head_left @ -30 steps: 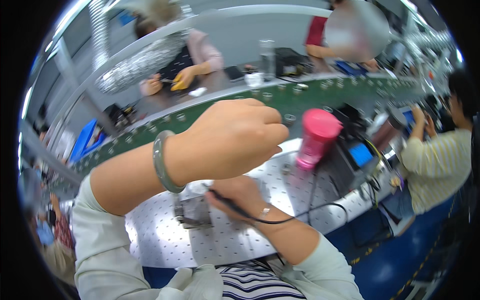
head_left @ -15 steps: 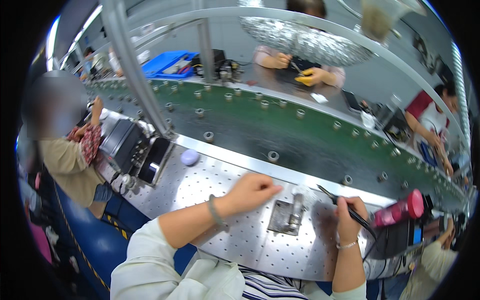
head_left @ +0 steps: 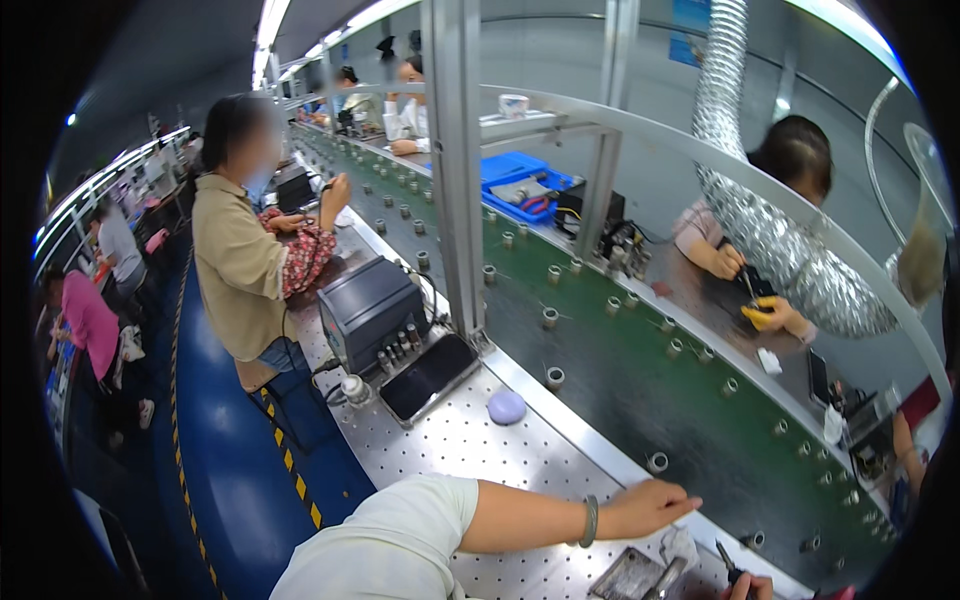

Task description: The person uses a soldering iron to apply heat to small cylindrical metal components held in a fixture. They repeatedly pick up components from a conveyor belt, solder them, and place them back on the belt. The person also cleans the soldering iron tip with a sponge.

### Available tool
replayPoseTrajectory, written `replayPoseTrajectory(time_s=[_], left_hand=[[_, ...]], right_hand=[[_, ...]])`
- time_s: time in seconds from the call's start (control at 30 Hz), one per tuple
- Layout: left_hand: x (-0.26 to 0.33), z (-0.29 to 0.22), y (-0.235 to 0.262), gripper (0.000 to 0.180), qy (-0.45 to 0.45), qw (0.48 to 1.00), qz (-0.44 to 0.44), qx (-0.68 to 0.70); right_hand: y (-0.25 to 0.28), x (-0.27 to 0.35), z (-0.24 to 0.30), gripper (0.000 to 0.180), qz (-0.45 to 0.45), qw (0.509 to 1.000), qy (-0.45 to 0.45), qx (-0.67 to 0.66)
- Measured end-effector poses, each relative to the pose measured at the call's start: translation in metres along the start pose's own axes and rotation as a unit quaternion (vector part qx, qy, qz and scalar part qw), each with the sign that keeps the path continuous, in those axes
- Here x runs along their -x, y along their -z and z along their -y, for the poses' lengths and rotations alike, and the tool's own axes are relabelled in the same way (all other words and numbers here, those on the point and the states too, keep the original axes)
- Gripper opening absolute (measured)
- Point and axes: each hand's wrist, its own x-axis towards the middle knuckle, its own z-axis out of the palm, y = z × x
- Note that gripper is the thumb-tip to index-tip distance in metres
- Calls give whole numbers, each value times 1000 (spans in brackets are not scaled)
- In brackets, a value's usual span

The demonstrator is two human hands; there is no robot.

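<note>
My left hand (head_left: 648, 508) hovers over the bench's belt-side edge, fingers loosely curled together, with nothing visible in them. A green bangle (head_left: 588, 521) circles that wrist. Cut off by the lower edge, my right hand (head_left: 752, 588) grips a black soldering iron (head_left: 733, 572), its thin tip angled up and left. Between the hands sits a small metal fixture (head_left: 628, 574), partly out of view, beside a crumpled whitish wad (head_left: 679, 547). A short metal cylinder (head_left: 657, 462) stands on the belt just beyond my left hand.
A green conveyor belt (head_left: 600, 400) carries several metal cylinders. On the perforated metal bench (head_left: 450, 437) lie a lilac rounded object (head_left: 507, 407), a phone (head_left: 430, 376) and a dark box-shaped unit (head_left: 370, 312). An upright post (head_left: 458, 180) rises at the belt's edge. Co-workers sit left and across.
My view has swung left, so the bench and hands sit lower right and more of the left-hand aisle shows. The soldering iron stays in my right hand.
</note>
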Motion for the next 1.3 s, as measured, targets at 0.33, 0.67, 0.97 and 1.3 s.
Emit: replayPoseTrajectory(time_s=[0.33, 0.67, 0.97, 1.3], left_hand=[[-2, 2, 4, 50, -11, 999, 41, 6], [-2, 5, 2, 50, -13, 999, 51, -3], [-3, 3, 0, 51, -12, 999, 47, 5], [-3, 6, 1, 50, -8, 998, 56, 4]], right_hand=[[-7, -3, 15, 21, -32, 999, -30, -16], [9, 4, 11, 11, 23, 997, 21, 75], [13, 6, 17, 9, 49, 996, 40, 62], [22, 6, 8, 12, 63, 996, 33, 46]])
